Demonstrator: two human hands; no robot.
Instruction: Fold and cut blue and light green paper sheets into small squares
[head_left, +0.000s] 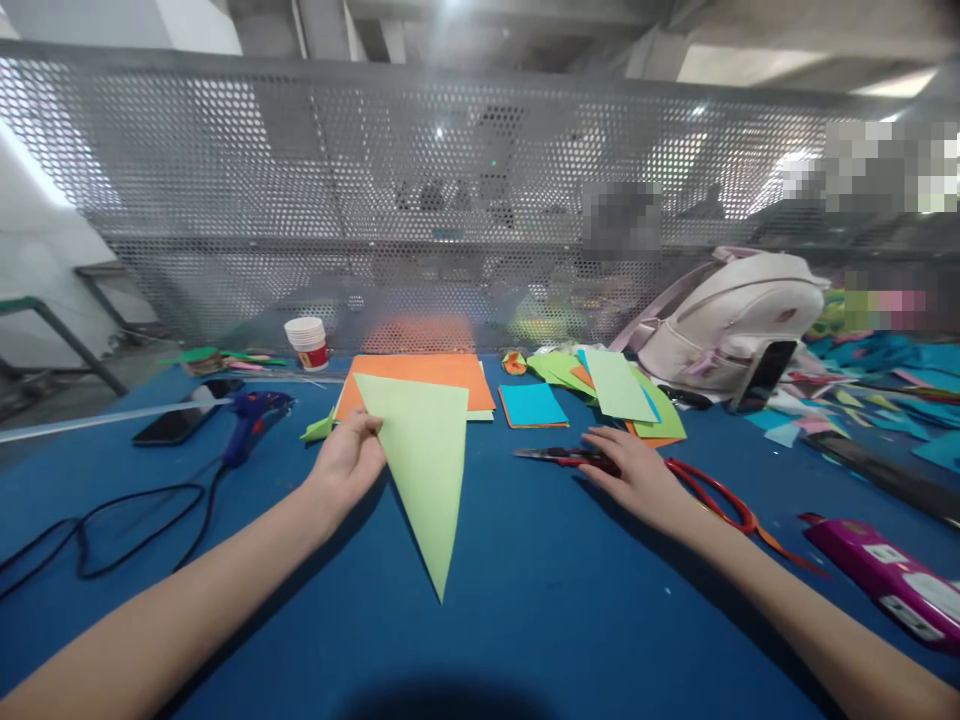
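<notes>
My left hand (pixel 349 462) pinches the upper left edge of a light green sheet of paper (pixel 424 450), shaped as a long triangle with its point toward me. The sheet is held tilted a little above the blue table. On the right, my right hand (pixel 630 468) lies over a pair of scissors (pixel 559 456), fingers stretched out and thumb apart. The blades point left; my fingers partly cover the dark and red handles. Just past my right wrist is a red loop (pixel 716 495), partly hidden by the arm.
Behind the green sheet lie orange paper (pixel 412 370) and a stack of blue squares (pixel 534 405). Green offcuts (pixel 622 385) and a white backpack (pixel 739 320) are at the back right. A glue gun (pixel 251 420) with a cord, a phone (pixel 184 415) and cups (pixel 307 342) stand left.
</notes>
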